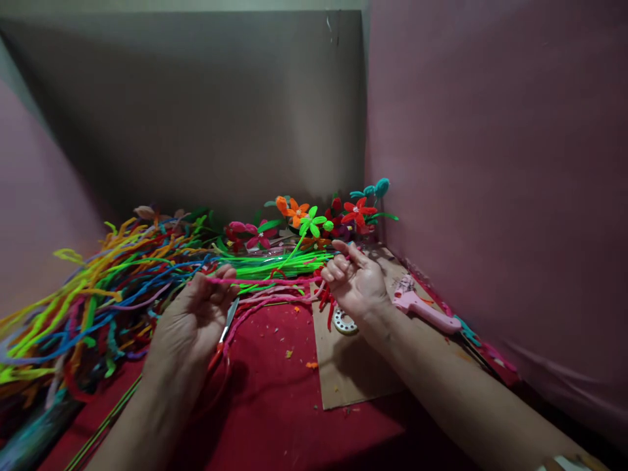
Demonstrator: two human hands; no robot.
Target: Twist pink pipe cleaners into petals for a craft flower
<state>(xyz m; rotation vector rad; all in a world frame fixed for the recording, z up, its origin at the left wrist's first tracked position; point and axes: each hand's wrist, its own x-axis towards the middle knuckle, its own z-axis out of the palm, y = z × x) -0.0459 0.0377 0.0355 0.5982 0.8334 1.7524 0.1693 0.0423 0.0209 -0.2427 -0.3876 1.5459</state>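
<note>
A bright pink pipe cleaner is stretched level between my two hands. My left hand pinches its left end with curled fingers. At the other end, my right hand is closed around it, with a bit of pink showing near the thumb. Red-handled scissors lie beside my left hand, partly hidden by it. Beneath the stretched piece rest more pink pipe cleaners. Just behind is a bundle of green pipe cleaners.
A large multicoloured heap of pipe cleaners spreads over the left side. Finished pipe-cleaner flowers stand at the back. On the right, cardboard carries a white ring with holes and a pink glue gun. Scraps dot the red cloth.
</note>
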